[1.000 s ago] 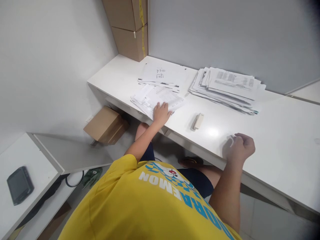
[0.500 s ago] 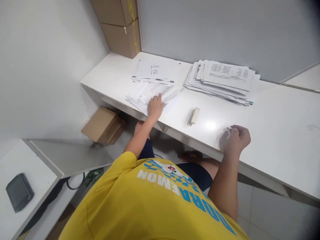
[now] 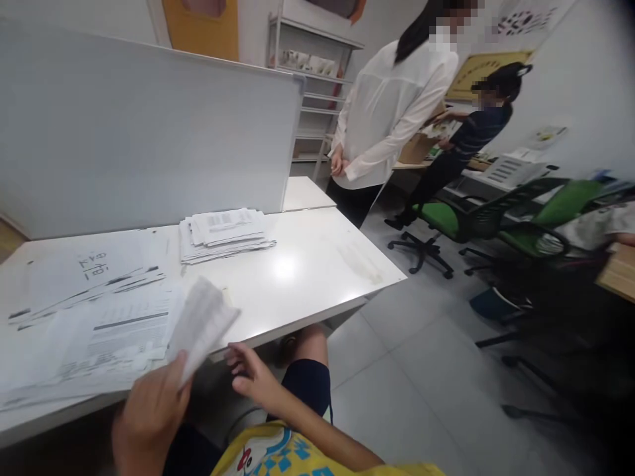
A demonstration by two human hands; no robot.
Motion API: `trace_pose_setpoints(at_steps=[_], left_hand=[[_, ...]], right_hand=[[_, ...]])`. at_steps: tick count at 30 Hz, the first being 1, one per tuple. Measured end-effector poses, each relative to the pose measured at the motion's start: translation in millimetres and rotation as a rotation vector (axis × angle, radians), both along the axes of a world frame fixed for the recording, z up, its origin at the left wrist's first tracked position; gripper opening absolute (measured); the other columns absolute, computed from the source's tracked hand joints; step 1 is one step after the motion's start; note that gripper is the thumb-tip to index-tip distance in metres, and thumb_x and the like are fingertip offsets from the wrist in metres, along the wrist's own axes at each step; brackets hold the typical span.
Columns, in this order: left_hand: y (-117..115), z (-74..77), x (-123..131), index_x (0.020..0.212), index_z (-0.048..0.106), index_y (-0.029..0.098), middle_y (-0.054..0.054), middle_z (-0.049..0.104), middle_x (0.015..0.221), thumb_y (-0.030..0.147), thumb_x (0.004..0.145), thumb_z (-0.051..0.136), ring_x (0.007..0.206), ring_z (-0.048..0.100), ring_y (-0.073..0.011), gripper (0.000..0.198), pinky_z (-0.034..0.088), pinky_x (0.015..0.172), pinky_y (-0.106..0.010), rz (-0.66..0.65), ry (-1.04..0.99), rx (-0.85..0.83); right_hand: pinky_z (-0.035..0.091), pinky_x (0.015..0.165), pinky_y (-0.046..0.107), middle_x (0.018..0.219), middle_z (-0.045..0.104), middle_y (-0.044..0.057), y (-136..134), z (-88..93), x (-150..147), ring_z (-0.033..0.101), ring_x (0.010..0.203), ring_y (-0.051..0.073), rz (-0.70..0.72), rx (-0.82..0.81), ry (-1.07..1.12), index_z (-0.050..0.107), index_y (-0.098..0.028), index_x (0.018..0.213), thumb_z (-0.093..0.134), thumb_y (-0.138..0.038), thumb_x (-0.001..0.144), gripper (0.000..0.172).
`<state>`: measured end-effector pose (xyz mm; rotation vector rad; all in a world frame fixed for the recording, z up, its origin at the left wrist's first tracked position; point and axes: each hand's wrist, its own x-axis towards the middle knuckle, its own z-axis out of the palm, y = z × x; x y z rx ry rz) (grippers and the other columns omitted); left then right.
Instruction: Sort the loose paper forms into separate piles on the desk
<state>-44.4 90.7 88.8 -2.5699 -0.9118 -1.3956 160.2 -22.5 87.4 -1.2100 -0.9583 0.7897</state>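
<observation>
My left hand (image 3: 151,413) is closed on a folded sheet of paper (image 3: 202,324), which rises over the front edge of the white desk. My right hand (image 3: 248,373) is just right of the sheet, beside the desk edge, with its fingers apart and nothing in it. Loose printed papers (image 3: 119,330) lie spread at the left. Behind them is a page with large handwritten characters (image 3: 82,264). Farther back, a thick stack of papers (image 3: 225,231) stands near the grey partition.
The white desk (image 3: 317,251) ends at a corner on the right. A grey partition (image 3: 149,139) runs behind it. One person in a white shirt (image 3: 381,106) and another in dark clothes (image 3: 479,129) stand beyond, near green chairs (image 3: 436,218).
The view has swung right, showing people and chairs. My left hand has lifted a sheet from the spread papers. My right hand has moved to the desk's front edge, and its fingers have opened.
</observation>
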Motion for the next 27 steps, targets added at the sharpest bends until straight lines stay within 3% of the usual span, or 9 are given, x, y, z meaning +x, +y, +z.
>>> trace_pose_setpoints(at_steps=[1,2,4,9,13,17,22,27], left_hand=[[-9.5,2.8,8.1,0.132,0.06,0.02,-0.008,0.072,0.087,0.017,0.079,0.075,0.075,0.064,-0.0223,0.055,0.046,0.077,-0.035,-0.088,0.064,0.116],[-19.3,7.6,18.0,0.136,0.057,0.018,-0.008,0.072,0.089,0.015,0.081,0.073,0.076,0.065,-0.0216,0.057,0.047,0.079,-0.034,-0.157,0.126,0.224],[-34.5,18.4,40.3,0.14,0.051,0.014,-0.01,0.072,0.091,0.011,0.085,0.068,0.079,0.066,-0.0214,0.058,0.047,0.081,-0.034,-0.237,0.178,0.346],[-45.7,26.4,81.5,0.14,0.048,0.011,-0.013,0.073,0.097,0.009,0.088,0.063,0.089,0.067,-0.0243,0.054,0.047,0.083,-0.036,-0.274,0.161,0.305],[-52.4,18.1,102.8,0.136,0.052,0.009,-0.014,0.072,0.104,0.012,0.087,0.065,0.099,0.066,-0.0268,0.05,0.047,0.089,-0.038,-0.33,0.166,0.279],[-54.1,5.6,122.0,0.136,0.053,0.015,-0.014,0.07,0.115,0.011,0.087,0.065,0.111,0.063,-0.0273,0.05,0.047,0.095,-0.039,-0.374,0.179,0.253],[-41.5,-13.5,135.9,0.148,0.04,0.02,-0.015,0.066,0.124,0.006,0.088,0.056,0.126,0.055,-0.0298,0.063,0.045,0.101,-0.042,-0.399,0.19,0.228],[-28.6,-21.8,143.5,0.156,0.022,0.015,-0.022,0.058,0.134,0.007,0.089,0.051,0.14,0.041,-0.0348,0.073,0.044,0.105,-0.048,-0.391,0.179,0.146]], right_hand=[[0.049,0.093,0.042,0.125,0.062,0.01,0.3,-6.5,-9.1,0.058,0.116,0.028,0.172,0.046,0.121,0.057,-0.025,0.127,0.07,-0.072,0.066,0.078],[0.045,0.099,0.043,0.134,0.057,0.011,-0.9,-10.9,-14.3,0.053,0.124,0.029,0.255,0.087,0.202,0.053,-0.025,0.132,0.072,-0.073,0.065,0.085],[0.037,0.109,0.046,0.142,0.051,0.012,-4.7,-12.3,-12.2,0.045,0.134,0.029,0.304,0.137,0.335,0.047,-0.026,0.136,0.075,-0.071,0.064,0.089],[0.04,0.107,0.044,0.124,0.063,0.009,-8.5,2.3,35.0,0.054,0.123,0.03,0.026,0.088,0.361,0.058,-0.025,0.118,0.083,-0.064,0.057,0.077],[0.048,0.096,0.043,0.103,0.071,0.007,-13.9,2.6,55.4,0.064,0.103,0.028,-0.066,0.104,0.434,0.064,-0.022,0.102,0.083,-0.058,0.061,0.057],[0.05,0.096,0.044,0.101,0.073,0.007,-25.6,1.5,62.7,0.066,0.1,0.027,-0.159,0.171,0.574,0.065,-0.022,0.101,0.085,-0.045,0.063,0.048],[0.051,0.096,0.045,0.104,0.074,0.007,-41.0,9.9,87.1,0.068,0.101,0.028,-0.13,0.188,0.601,0.066,-0.023,0.103,0.085,-0.037,0.063,0.047],[0.051,0.098,0.044,0.112,0.072,0.006,-46.2,15.5,109.7,0.064,0.112,0.028,-0.102,0.176,0.638,0.063,-0.024,0.114,0.082,-0.033,0.064,0.054]])
